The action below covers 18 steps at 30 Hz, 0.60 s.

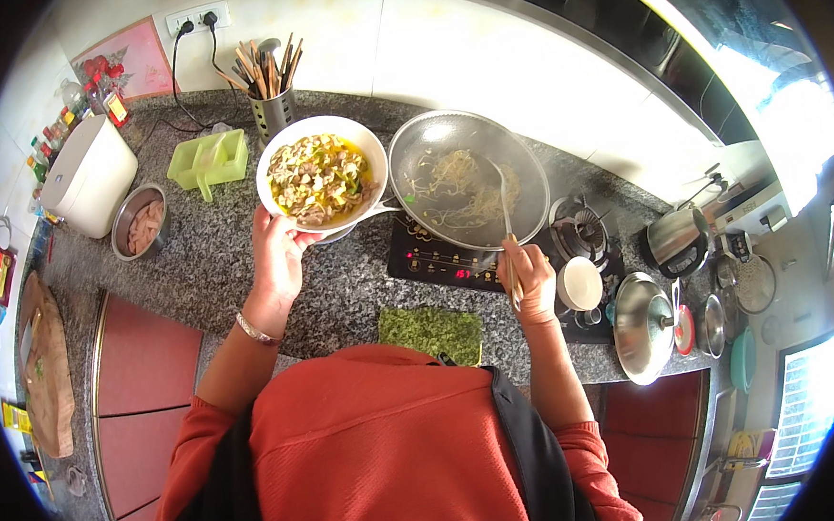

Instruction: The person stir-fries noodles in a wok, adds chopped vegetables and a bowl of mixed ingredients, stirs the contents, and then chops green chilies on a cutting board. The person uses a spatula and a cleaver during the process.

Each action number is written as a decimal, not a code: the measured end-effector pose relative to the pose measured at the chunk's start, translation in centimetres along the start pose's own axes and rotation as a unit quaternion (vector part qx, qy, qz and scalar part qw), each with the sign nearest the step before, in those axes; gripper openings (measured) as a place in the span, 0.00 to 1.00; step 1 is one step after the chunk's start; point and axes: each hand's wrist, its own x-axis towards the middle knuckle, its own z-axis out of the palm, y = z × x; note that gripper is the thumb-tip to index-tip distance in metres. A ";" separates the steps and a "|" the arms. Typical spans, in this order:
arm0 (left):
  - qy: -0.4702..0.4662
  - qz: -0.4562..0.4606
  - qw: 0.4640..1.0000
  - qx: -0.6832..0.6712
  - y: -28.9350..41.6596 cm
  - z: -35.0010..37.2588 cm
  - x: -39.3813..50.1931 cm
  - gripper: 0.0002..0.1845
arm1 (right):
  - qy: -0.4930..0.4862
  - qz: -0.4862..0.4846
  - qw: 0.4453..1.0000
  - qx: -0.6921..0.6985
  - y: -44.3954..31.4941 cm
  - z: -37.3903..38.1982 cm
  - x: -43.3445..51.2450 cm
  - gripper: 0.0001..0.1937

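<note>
My left hand (280,251) grips the near rim of a white bowl (262,171) and holds it beside the wok. Sliced meat with green and pale pieces in yellow oil (320,173) fills the bowl. In my right hand (529,279) is the long handle of a metal spatula (505,198), whose head reaches into the wok. Thin noodle-like strands (473,189) and a few green bits lie in the grey wok (424,145). The wok rests on a black induction cooker (431,259) with a lit red display. Its handle points left, partly hidden by the bowl.
Behind the bowl stand a chopstick holder (272,115) and a green divided box (210,162). Left are a metal bowl of pinkish pieces (144,223) and a white appliance (89,176). A gas burner (579,225), white cup (579,284), metal lid (640,329) and kettle (677,241) stand right.
</note>
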 end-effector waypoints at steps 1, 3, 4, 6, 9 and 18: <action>-0.001 0.007 1.000 -0.001 -0.1 0.0 0.1 0.21 | 0.004 0.013 1.000 0.010 0.1 0.0 -0.6 0.16; 0.006 0.004 1.000 -0.001 -0.3 0.0 0.3 0.20 | 0.024 0.018 0.999 0.025 0.5 0.1 -1.6 0.18; 0.004 0.004 1.000 -0.001 -0.4 0.1 0.4 0.20 | 0.024 0.019 0.999 0.027 0.6 0.1 -2.1 0.19; 0.009 -0.004 1.000 0.002 -0.5 0.4 0.7 0.19 | 0.037 0.020 0.999 0.030 0.9 0.3 -2.8 0.20; -0.021 -0.007 1.000 -0.004 -0.5 0.8 1.1 0.18 | 0.031 0.037 0.998 0.038 1.0 0.2 -3.9 0.22; -0.033 -0.032 0.999 0.009 -1.4 1.8 3.8 0.25 | 0.033 0.117 0.991 0.064 1.9 -0.6 -5.9 0.17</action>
